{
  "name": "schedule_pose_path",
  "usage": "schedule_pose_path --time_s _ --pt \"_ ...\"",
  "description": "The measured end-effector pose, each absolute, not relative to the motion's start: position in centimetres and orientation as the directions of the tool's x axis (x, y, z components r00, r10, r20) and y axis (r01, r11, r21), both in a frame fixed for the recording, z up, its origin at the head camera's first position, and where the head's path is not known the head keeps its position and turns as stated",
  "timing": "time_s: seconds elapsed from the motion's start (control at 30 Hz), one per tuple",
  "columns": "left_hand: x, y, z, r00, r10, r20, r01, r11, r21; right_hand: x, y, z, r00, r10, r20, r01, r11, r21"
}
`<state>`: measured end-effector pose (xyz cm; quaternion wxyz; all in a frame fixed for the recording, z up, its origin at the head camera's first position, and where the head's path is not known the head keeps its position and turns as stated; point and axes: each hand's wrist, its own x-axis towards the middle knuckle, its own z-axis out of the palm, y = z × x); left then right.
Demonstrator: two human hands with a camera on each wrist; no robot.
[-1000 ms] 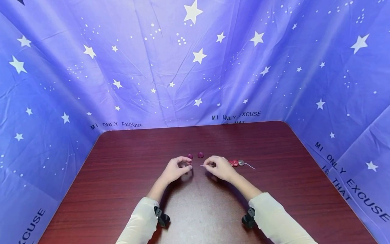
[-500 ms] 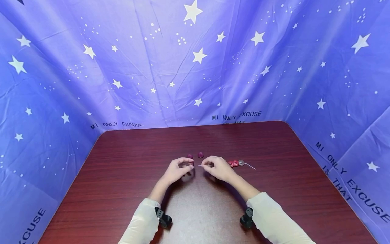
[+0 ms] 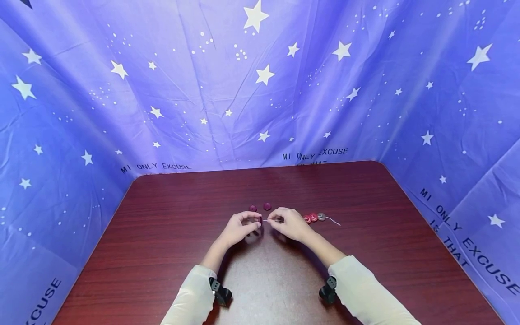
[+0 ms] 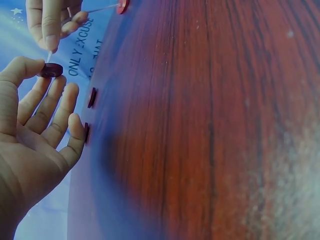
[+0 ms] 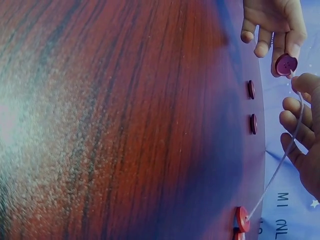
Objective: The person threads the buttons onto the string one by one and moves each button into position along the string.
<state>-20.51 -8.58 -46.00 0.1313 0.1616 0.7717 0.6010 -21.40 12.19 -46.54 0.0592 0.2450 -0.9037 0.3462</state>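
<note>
Between thumb and fingertips, my left hand (image 3: 239, 227) pinches a dark purple button (image 5: 286, 65) with small holes, held up off the table. My right hand (image 3: 290, 223) pinches a pale string (image 5: 278, 172) close to its tip, which meets the face of that button in the right wrist view. Whether the tip has passed through a hole I cannot tell. From my right hand the string runs down to red buttons (image 3: 313, 217) and a grey button (image 3: 321, 216), strung in a row on the table. The string's other end (image 3: 334, 221) trails to the right.
Two more purple buttons, one (image 3: 253, 208) just beyond my left fingers and the other (image 3: 267, 206) beyond the gap between my hands, lie on the dark red wooden table (image 3: 174, 194). A blue star-patterned cloth (image 3: 227, 90) hangs around the table's far and side edges.
My left hand has moved slightly right with its purple button, closing the gap to the string's tip. The right hand shifted slightly left, then stayed nearly still. The buttons on the table have not moved.
</note>
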Motion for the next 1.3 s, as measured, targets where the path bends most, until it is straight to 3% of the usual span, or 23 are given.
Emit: schedule_pose_path --time_s 1.3 --pt "-20.51 -7.92 -46.04 -0.896 0.444 0.017 0.125 0.214 0.969 -21.23 11.87 -46.53 -0.873 -0.412 0.26 -0.48 0.637 -0.604"
